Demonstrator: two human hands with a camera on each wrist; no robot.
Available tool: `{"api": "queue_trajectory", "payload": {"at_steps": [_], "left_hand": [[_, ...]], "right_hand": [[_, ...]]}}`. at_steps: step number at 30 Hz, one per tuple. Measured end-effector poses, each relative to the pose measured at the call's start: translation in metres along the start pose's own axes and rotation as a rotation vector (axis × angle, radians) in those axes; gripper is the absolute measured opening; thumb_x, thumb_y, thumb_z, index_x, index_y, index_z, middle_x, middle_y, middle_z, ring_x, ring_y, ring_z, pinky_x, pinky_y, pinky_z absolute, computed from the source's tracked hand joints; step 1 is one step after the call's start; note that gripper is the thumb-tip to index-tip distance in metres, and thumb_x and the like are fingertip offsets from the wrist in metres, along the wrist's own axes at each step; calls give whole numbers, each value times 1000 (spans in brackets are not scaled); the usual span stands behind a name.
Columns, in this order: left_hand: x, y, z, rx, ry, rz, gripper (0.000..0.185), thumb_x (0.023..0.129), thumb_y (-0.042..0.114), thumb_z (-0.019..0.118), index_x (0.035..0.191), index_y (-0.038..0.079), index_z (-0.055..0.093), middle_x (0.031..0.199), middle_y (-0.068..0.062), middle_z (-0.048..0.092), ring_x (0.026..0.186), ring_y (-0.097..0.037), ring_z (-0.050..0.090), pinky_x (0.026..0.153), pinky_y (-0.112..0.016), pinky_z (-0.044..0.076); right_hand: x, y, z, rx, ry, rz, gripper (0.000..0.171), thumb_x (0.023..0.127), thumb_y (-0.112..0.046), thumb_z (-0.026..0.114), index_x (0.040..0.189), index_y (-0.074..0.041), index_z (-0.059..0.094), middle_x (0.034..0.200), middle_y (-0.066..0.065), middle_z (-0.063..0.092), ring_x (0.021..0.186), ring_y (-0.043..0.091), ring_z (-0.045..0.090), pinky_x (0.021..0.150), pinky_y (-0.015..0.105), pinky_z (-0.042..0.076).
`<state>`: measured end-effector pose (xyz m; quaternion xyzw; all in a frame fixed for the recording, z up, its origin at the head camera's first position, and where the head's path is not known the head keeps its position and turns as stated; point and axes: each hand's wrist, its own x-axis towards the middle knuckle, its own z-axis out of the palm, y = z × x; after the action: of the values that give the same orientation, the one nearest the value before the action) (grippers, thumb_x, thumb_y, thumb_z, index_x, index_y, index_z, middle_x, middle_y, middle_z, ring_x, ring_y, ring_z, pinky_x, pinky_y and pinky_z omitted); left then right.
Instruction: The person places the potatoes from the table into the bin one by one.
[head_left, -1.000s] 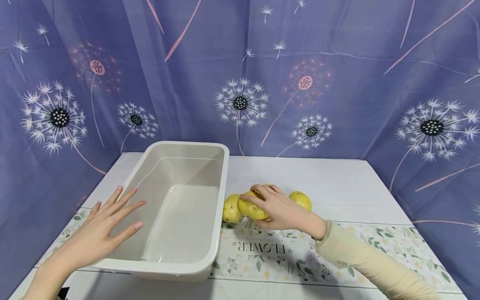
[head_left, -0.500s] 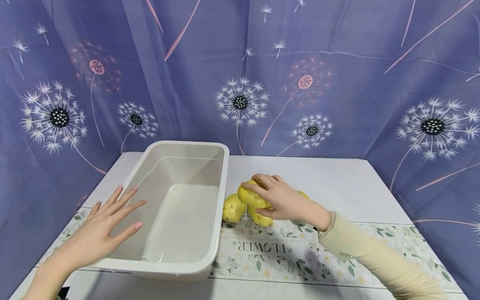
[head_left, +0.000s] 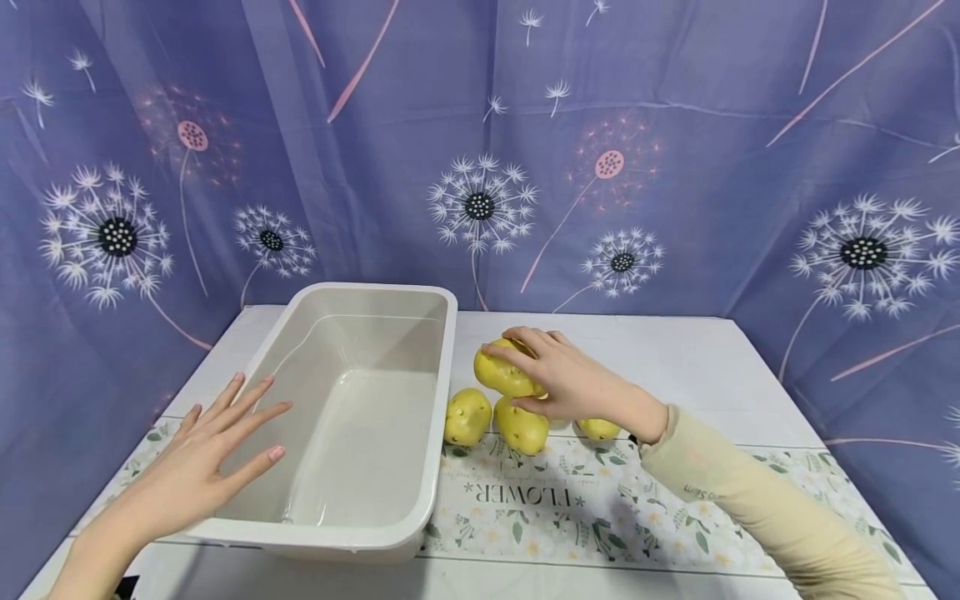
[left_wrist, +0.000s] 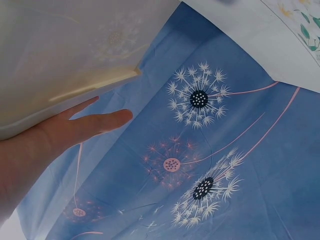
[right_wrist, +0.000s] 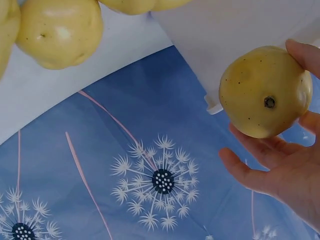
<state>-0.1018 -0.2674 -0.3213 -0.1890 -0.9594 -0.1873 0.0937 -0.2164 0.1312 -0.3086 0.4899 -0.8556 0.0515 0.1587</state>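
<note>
right hand (head_left: 573, 385) grips a potato (head_left: 504, 372) above three others beside the tub (head_left: 442, 400); left hand (head_left: 198, 454) flat, fingers spread, on tub's left rim.

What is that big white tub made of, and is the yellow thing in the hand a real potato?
The white tub looks like smooth, glossy plastic: light glints off its inner walls and its rim is rounded and moulded. The yellow potato gripped by the right hand has a waxy, even skin with small dark specks and a stem-like dimple; it may be a plastic model, but the pictures cannot settle that.
</note>
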Motion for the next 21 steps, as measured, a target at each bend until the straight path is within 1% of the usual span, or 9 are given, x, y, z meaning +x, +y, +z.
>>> {"api": "queue_trajectory", "payload": {"at_steps": [5,8,13,16,21], "left_hand": [[0,0,0,-4,-2,0,49,86,34,56,133,28,42,148,-7,24,140,-19,-3,98,-71,-1],[0,0,0,-4,0,2,49,86,33,57,132,28,42,148,-8,25,140,-19,-2,98,-71,0],[0,0,-1,-1,0,3,50,86,33,57,133,28,41,148,-7,24,140,-19,-3,98,-71,0],[0,-1,-1,-2,-1,1,50,86,34,57,133,28,41,148,-7,23,140,-18,-4,98,-71,-2],[0,-2,0,1,-6,-2,50,86,35,56,133,28,41,149,-6,22,140,-18,-4,98,-71,-1]], "right_hand": [[2,1,-2,13,29,-20,66,77,-41,64,133,-16,39,124,12,46,114,23,45,84,41,43],[4,2,-4,24,37,-26,67,76,-38,66,133,-16,39,125,12,45,115,24,44,85,41,42],[11,2,-9,29,31,-35,67,76,-32,67,133,-16,37,127,13,43,117,25,43,85,42,43],[16,2,-13,23,30,-47,67,76,-32,67,134,-15,36,128,14,42,117,25,42,85,41,43],[23,2,-18,8,39,-60,68,76,-32,68,133,-15,36,128,15,43,115,25,43,79,37,43]]}}
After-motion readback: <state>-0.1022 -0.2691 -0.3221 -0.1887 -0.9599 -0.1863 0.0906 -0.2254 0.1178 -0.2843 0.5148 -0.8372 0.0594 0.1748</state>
